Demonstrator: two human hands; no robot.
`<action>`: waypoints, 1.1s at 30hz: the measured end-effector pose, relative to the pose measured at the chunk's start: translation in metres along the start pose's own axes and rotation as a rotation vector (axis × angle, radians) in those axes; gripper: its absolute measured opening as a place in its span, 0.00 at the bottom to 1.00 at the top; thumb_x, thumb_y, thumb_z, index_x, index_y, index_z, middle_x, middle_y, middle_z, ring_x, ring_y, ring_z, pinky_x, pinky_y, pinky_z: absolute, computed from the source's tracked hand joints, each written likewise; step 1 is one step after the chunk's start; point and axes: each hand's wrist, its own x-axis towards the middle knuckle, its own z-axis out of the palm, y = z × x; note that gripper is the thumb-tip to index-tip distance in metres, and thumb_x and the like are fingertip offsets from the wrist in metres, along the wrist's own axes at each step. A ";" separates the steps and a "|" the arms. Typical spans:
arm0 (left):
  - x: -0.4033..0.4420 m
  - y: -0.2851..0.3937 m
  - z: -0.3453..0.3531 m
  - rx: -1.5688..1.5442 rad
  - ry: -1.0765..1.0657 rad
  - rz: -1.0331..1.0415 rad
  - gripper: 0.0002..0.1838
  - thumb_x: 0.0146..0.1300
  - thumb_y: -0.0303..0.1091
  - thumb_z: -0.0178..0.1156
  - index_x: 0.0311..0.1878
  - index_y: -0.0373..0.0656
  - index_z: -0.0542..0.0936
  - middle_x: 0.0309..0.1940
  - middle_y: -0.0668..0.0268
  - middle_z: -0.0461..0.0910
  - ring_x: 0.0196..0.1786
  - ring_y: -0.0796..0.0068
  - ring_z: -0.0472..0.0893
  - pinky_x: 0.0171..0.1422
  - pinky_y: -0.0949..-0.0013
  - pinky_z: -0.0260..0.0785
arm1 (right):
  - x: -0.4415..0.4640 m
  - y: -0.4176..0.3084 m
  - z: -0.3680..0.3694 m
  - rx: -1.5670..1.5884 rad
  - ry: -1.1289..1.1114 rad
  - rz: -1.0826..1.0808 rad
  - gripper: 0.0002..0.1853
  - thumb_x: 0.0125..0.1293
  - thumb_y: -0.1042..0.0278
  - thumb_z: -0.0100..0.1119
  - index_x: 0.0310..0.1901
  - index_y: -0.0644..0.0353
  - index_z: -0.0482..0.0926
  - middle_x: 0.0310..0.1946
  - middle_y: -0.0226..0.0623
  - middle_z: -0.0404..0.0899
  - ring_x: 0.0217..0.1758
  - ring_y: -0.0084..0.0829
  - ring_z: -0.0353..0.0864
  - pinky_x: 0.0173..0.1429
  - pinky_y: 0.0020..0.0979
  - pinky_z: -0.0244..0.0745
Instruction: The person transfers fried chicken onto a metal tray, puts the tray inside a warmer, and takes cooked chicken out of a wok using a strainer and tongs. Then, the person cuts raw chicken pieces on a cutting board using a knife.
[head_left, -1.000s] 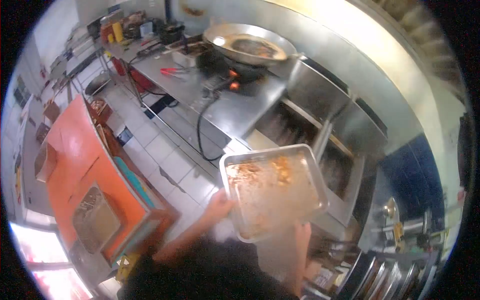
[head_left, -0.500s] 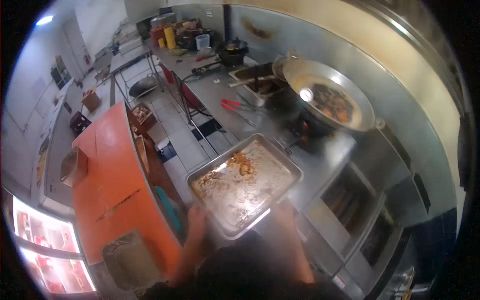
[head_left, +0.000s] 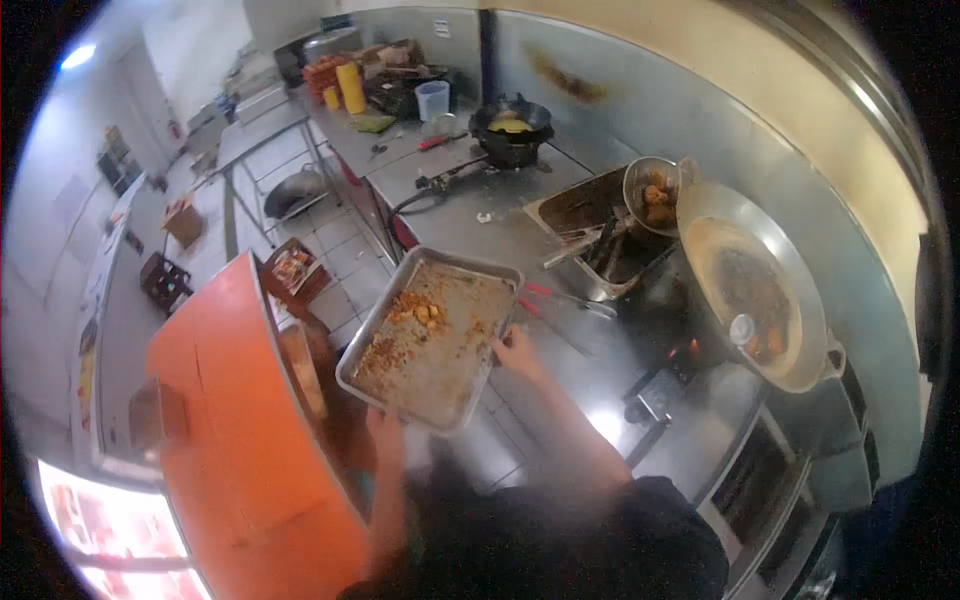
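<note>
A rectangular metal baking tray [head_left: 470,290] is held in front of me, slightly tilted. Brown crumbs and a few small fried pieces [head_left: 425,314] lie on it, mostly on its left half. My left hand [head_left: 384,425] grips the near-left edge, its fingers partly hidden beneath the rim. On the right side, my right hand [head_left: 515,352] is closed around the rim, thumb on top. Red-handled tongs [head_left: 555,300] lie on the steel counter just past the tray's right edge.
To the right, a large wok [head_left: 735,255] with dark food sits over a lit burner. A strainer [head_left: 652,197] with fried pieces rests above an oily rectangular pan [head_left: 580,205]. Farther back stands a smaller wok [head_left: 511,128]. An orange surface [head_left: 240,420] borders my left.
The view has turned, so the stove and wok appear farther right. The tray has moved left relative to the counter, away from the burner. Both hands still hold it.
</note>
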 end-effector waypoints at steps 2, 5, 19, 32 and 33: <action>0.072 0.001 0.009 -0.241 -0.052 -0.043 0.18 0.67 0.33 0.55 0.57 0.36 0.74 0.46 0.63 0.77 0.43 0.75 0.75 0.44 0.69 0.69 | 0.041 -0.016 0.015 -0.008 0.055 -0.063 0.21 0.63 0.56 0.63 0.46 0.67 0.74 0.36 0.46 0.83 0.37 0.36 0.84 0.41 0.36 0.77; 0.188 -0.063 0.016 0.068 -0.046 -0.002 0.17 0.66 0.32 0.57 0.56 0.36 0.75 0.48 0.63 0.77 0.47 0.73 0.74 0.49 0.68 0.68 | 0.093 -0.029 0.012 0.513 0.027 0.063 0.15 0.67 0.60 0.61 0.46 0.64 0.75 0.38 0.40 0.82 0.37 0.29 0.83 0.39 0.31 0.76; 0.386 -0.075 0.149 -0.140 -0.453 -0.280 0.13 0.68 0.31 0.58 0.52 0.37 0.73 0.43 0.61 0.78 0.43 0.68 0.79 0.46 0.65 0.75 | 0.156 -0.082 -0.100 1.255 0.455 0.009 0.11 0.70 0.63 0.51 0.41 0.63 0.71 0.30 0.38 0.75 0.30 0.32 0.77 0.37 0.33 0.76; 0.492 -0.045 0.160 -0.007 -0.919 -0.726 0.16 0.67 0.41 0.62 0.44 0.37 0.72 0.33 0.58 0.79 0.33 0.60 0.82 0.39 0.56 0.81 | 0.186 -0.141 -0.056 1.024 0.841 0.291 0.10 0.72 0.63 0.57 0.33 0.52 0.67 0.18 0.18 0.59 0.16 0.12 0.57 0.17 0.21 0.52; 0.503 -0.044 0.162 -0.001 -0.938 -0.729 0.16 0.67 0.41 0.62 0.44 0.37 0.72 0.33 0.58 0.79 0.33 0.60 0.82 0.39 0.56 0.81 | 0.188 -0.152 -0.051 1.028 0.843 0.293 0.10 0.72 0.63 0.56 0.33 0.52 0.67 0.18 0.18 0.59 0.16 0.13 0.57 0.17 0.21 0.52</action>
